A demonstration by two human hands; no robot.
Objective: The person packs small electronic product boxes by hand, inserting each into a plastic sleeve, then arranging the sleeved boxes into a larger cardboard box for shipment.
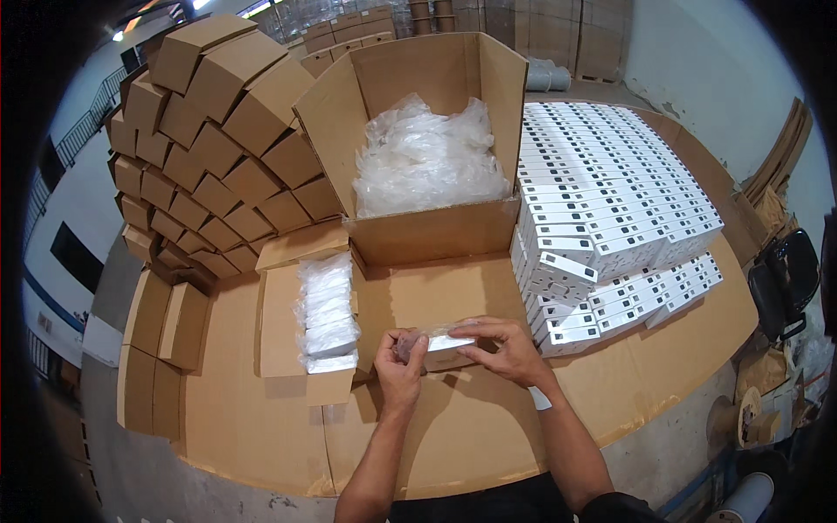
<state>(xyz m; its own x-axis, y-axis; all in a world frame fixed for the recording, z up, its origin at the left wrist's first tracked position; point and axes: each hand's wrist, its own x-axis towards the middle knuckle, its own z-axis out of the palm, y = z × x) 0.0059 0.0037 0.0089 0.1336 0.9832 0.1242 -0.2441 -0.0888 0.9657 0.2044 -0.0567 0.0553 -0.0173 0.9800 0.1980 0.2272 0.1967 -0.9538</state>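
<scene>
Between my two hands is a small white box (449,343), partly covered by clear plastic film. My left hand (402,364) pinches its left end, with some crumpled film bunched at the fingers. On the other end, the thumb and fingers of my right hand (504,349) close around the box from above and below. Just left of my hands stands an open carton (277,318), holding a row of white boxes in clear plastic bags (329,309). Beyond my hands, a large open carton (436,228) contains a heap of clear plastic bags (427,157).
Rows of stacked white boxes (619,187) fill the right of the cardboard-covered table (253,431). One box (562,277) sits askew at the stack's near corner. Brown cartons (209,144) pile high at the far left, and more cartons (153,357) stand at the left edge.
</scene>
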